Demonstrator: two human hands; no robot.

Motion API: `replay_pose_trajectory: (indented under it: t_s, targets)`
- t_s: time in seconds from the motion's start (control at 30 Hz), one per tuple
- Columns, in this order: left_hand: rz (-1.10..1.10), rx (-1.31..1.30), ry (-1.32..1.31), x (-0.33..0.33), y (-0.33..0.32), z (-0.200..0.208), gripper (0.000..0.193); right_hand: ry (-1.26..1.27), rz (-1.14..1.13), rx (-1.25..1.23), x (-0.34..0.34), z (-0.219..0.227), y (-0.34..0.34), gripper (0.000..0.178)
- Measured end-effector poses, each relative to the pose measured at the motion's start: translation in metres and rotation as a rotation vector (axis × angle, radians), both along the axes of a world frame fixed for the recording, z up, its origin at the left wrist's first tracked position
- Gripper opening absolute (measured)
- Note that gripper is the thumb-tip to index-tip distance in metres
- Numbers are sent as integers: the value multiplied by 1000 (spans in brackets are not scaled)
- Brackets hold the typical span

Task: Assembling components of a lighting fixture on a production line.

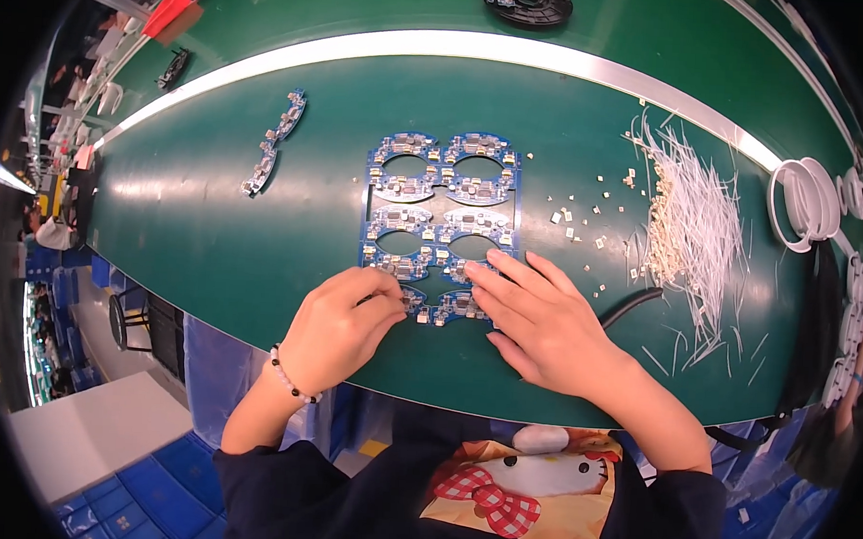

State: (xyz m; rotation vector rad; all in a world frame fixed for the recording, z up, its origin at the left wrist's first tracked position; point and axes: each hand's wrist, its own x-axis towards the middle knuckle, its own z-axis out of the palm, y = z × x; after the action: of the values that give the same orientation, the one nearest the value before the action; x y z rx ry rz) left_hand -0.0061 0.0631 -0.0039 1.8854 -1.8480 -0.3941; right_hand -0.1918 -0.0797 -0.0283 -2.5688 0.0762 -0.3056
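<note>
A blue circuit board panel [443,198] lies on the green table in front of me, with several curved boards joined in it and oval gaps between them. My left hand [346,319], a beaded bracelet on its wrist, is closed in a pinch at the panel's lower left corner. Whatever its fingertips hold is hidden. My right hand [545,323] rests with fingers stretched out across the panel's lower right part, covering some of the boards there.
To the right lies a pile of thin white wires [697,243] with cream connectors [662,231], several loose ones scattered beside it. A black cable [632,305] ends near my right hand. Separate curved boards [274,144] lie at left. White rings [804,204] stand at far right.
</note>
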Motion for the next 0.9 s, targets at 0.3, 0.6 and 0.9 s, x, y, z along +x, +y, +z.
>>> replay_pose_trajectory:
  t_s: [0.3, 0.6, 0.9]
  targets:
    - [85, 68, 91, -5, 0, 7, 13, -3, -20, -9, -2, -2, 0, 36]
    - [-130, -330, -29, -40, -26, -1, 19, 0, 14, 30, -1, 0, -1, 40]
    - [5, -44, -2, -19, -8, 1, 21, 36, 30, 65, -5, -1, -3, 46]
